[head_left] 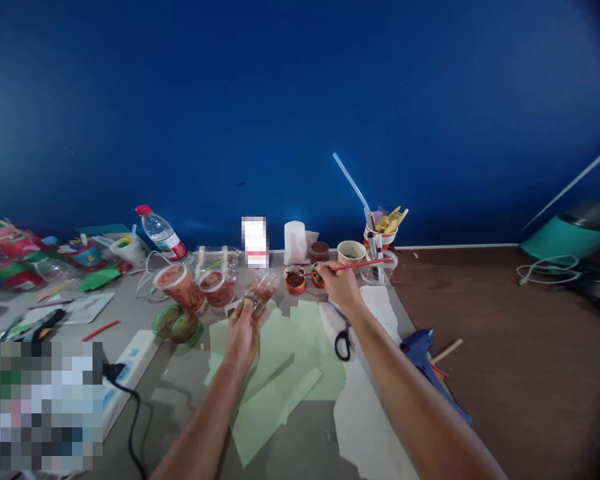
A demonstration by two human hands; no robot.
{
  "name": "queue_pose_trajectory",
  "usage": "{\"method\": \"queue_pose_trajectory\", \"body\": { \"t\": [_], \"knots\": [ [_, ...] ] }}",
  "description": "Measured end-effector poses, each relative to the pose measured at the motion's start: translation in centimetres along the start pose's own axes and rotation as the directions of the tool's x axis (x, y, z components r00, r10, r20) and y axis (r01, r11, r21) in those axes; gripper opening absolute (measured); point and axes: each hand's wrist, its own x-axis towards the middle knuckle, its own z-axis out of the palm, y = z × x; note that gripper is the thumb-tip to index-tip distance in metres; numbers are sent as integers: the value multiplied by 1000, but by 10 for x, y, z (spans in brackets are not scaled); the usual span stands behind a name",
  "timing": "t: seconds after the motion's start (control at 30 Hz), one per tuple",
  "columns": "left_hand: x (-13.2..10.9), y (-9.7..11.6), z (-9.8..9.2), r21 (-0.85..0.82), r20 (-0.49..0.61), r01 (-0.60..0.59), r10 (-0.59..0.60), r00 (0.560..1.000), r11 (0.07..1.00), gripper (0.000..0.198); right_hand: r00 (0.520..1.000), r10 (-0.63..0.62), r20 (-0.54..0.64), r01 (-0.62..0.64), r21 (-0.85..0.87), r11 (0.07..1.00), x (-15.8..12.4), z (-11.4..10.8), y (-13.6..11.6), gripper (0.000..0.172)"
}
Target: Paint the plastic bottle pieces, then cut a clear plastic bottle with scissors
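My left hand [245, 330] is closed around a clear plastic cup [261, 288], tilted, with reddish-brown colour on it. In my right hand [340, 283] is a thin paintbrush with a red handle [367, 265]. Its tip reaches the small open paint jar [295, 283] of dark reddish-brown paint. A second small jar [318, 273] is partly hidden behind my right fingers. Left of the held cup stand two plastic cups coated reddish brown, a larger cup [180, 287] and a smaller cup [217, 289]. Green-brown painted pieces [178, 324] lie before them.
Pale green paper [275, 373] and white paper [375, 413] lie under my arms, with scissors [343, 343] between. A blue glue gun [430, 367] rests at the right edge. Behind are a paper cup [351, 252], a leaning water bottle [163, 233] and a phone [255, 241]. A power strip [130, 367] lies left.
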Motion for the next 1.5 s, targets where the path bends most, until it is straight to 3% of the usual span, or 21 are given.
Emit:
{"method": "queue_pose_trajectory", "body": {
  "t": [0.43,0.63,0.77,0.87,1.0,1.17,1.5],
  "knots": [
    [-1,0,0,11,-14,7,-7,1000,1000,33,993,91,-68,-78,176,981,2,-1,2,17],
    [0,-3,0,92,-1,-11,11,1000,996,37,985,142,-93,-99,367,925,-1,-7,-20,14],
    [-1,-5,0,146,39,-62,57,998,987,40,994,109,-13,-81,589,804,-9,-9,-42,11],
    [-1,-8,-1,204,106,-136,116,988,969,39,996,59,71,-92,656,750,-18,-4,-52,10],
    [0,-10,-5,340,219,-248,180,959,907,39,995,12,100,-71,610,789,-27,3,-59,10],
    [-1,-11,-10,464,267,-326,220,938,824,39,989,-69,132,-14,544,839,-33,4,-64,10],
    [-10,-9,-6,648,421,-517,303,855,559,30,960,-186,211,107,338,935,-40,4,-65,15]
  ]
}}
